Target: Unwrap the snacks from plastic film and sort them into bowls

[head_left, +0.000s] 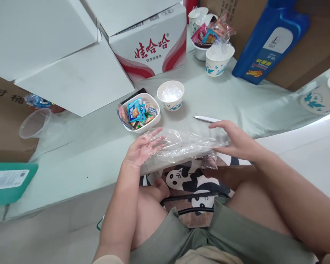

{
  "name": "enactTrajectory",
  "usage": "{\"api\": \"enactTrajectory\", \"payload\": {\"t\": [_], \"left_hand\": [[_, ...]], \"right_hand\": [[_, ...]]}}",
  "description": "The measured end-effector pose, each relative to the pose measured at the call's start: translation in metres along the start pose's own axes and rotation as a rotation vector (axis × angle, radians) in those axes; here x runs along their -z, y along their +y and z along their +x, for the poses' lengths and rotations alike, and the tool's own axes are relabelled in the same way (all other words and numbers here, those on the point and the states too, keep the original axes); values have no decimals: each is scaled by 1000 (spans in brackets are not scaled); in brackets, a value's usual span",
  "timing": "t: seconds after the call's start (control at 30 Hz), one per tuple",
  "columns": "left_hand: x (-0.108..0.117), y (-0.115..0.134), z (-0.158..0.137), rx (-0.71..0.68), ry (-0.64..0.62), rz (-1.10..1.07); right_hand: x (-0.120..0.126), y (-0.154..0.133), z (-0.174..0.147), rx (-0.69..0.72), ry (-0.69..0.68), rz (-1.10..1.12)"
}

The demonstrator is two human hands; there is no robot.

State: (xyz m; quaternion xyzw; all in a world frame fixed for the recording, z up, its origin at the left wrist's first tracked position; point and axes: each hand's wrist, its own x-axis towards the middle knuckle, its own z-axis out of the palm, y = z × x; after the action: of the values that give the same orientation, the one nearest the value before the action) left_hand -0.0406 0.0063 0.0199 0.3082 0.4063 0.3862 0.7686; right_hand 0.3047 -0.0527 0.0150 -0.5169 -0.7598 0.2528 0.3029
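Observation:
A clear, crinkled plastic bag (178,146) lies along the table's front edge, its lower right part hanging over. My left hand (143,148) is at the bag's left end with the fingers spread. At the right end my right hand (238,141) has its thumb and fingers apart around the bag's side; I cannot tell whether they touch it. Just behind the bag, a white tub (155,123) holds several small snack packets (136,110). Beside it stands a paper cup (170,104) with clear plastic inside. A slim white utility knife (206,118) lies near my right fingertips.
A white and red carton (154,47) stands behind, with white boxes (71,80) to its left. At the back right are a leaf-print cup (219,64) and a blue bottle (269,44). A green container (11,183) is at left, a clear plastic cup (35,124) above it.

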Motion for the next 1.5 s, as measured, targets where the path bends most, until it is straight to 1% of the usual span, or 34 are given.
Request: {"api": "enactTrajectory", "payload": {"t": [0.1,0.2,0.27,0.37,0.4,0.47,0.5,0.53,0.57,0.67,0.73,0.8,0.87,0.93,1.0,1.03,1.07,1.1,1.17,1.2,1.23,1.3,1.33,1.37,1.43,1.5], "left_hand": [[-2,0,1,-72,-15,-57],[-2,0,3,-110,-10,-23],[-1,0,5,-132,-11,19],[2,0,5,-163,5,16],[3,1,4,-169,12,-12],[5,1,4,-177,26,-90],[5,1,5,-183,34,-128],[5,1,5,-191,45,-158],[4,1,6,-199,54,-177],[2,0,9,-224,61,-178],[3,1,10,-221,65,-151],[7,3,10,-181,98,-87],[12,5,7,-108,166,50],[19,8,2,-12,218,293],[25,9,-4,76,200,588],[28,9,-7,93,186,715],[30,8,-10,82,190,815],[32,7,-11,36,222,883],[32,4,-11,-129,325,933],[31,1,-8,-222,350,938],[29,-1,-5,-308,337,948],[21,-5,3,-437,234,992],[17,-8,8,-467,175,1022],[12,-10,12,-468,122,1049],[2,-13,21,-405,53,1055],[-6,-16,28,-348,29,1043]], "right_hand": [[-10,4,3,-119,-6,109],[-25,7,14,-180,-13,199],[-35,8,23,-191,-14,202],[-44,7,35,-136,-9,164],[-45,6,38,-115,37,163],[-45,6,41,-111,218,212],[-45,6,41,-134,305,256],[-45,6,41,-172,347,300],[-44,6,41,-212,337,330],[-42,7,39,-269,202,302],[-39,7,38,-302,215,264],[-35,7,37,-373,257,295],[-31,7,38,-451,267,376],[-28,10,38,-499,262,472],[-26,13,38,-513,254,557],[-25,14,38,-506,257,590],[-24,13,38,-492,267,618],[-23,12,37,-477,285,640],[-20,5,34,-447,328,677],[-18,1,32,-430,343,695],[-15,-5,30,-412,350,715],[-11,-15,25,-383,349,765],[-8,-19,23,-378,347,793],[-6,-23,21,-382,348,821],[-2,-25,17,-407,375,867],[1,-24,15,-430,415,880]]}}
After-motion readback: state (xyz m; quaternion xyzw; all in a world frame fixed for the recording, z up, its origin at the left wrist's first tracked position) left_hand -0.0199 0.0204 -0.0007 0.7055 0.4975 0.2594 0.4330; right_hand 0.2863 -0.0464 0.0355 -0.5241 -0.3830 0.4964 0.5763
